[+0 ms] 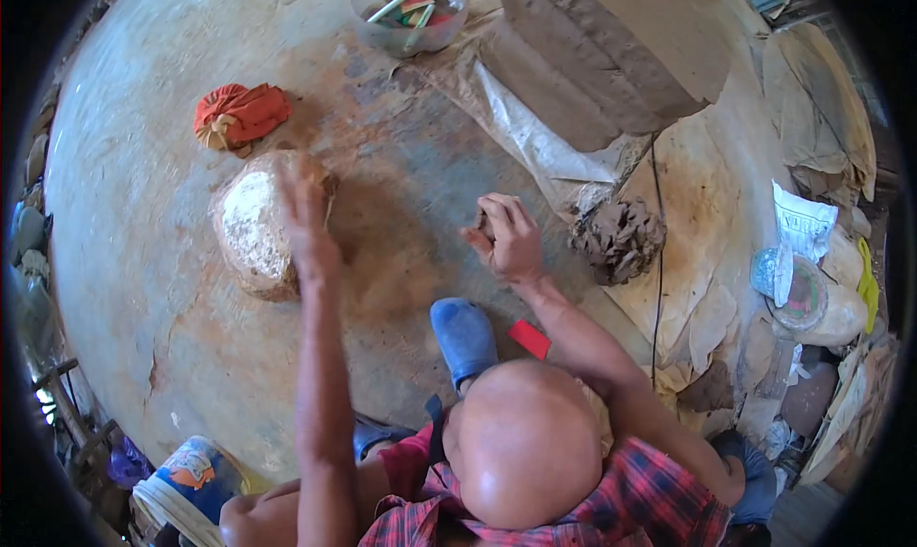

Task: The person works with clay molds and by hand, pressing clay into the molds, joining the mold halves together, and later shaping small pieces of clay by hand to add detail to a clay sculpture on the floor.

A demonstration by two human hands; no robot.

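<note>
My right grip (513, 237) curls around a small clay lump (484, 227) near a rough, knobbly clay heap (621, 241); my left grip (308, 224), blurred, uncurled, apparently empty, is at the right side of a rounded, white-powdered block (252, 226) on the floor (162, 260). I'd judge light, even strokes best there.

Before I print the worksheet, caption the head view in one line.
Left hand over the edge of a white-dusted mound, right hand curled around a small brown lump, clay pile nearby.
</note>
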